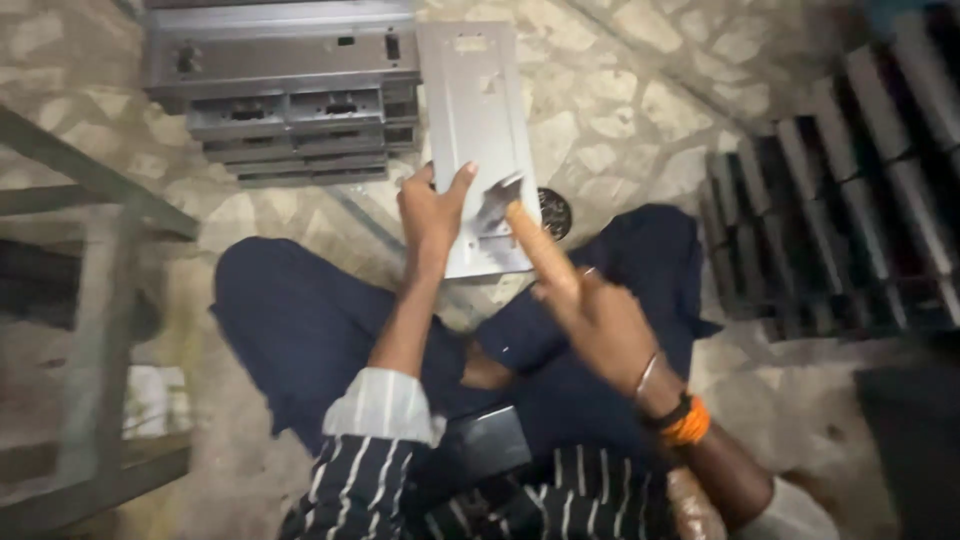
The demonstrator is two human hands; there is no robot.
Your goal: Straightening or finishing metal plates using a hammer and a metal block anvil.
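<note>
L hand (432, 212) gripping lower left edge of flat grey metal plate (475, 110), centre-top of frame, keeping it propped over lap. R hand (590, 310) empty, index finger (535, 245) extended onto plate's lower part w/ punched tab, prob. probing it. Stack of similar metal parts (290, 100) upper left; rows of dark pieces (850, 180) right. Stone floor (620, 110) beneath.

Striped sleeves, navy trousers, orange wristband (688, 424)

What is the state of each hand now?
Left hand: closed on the edge of the grey metal plate.
Right hand: holds nothing; forefinger points at the plate.
</note>
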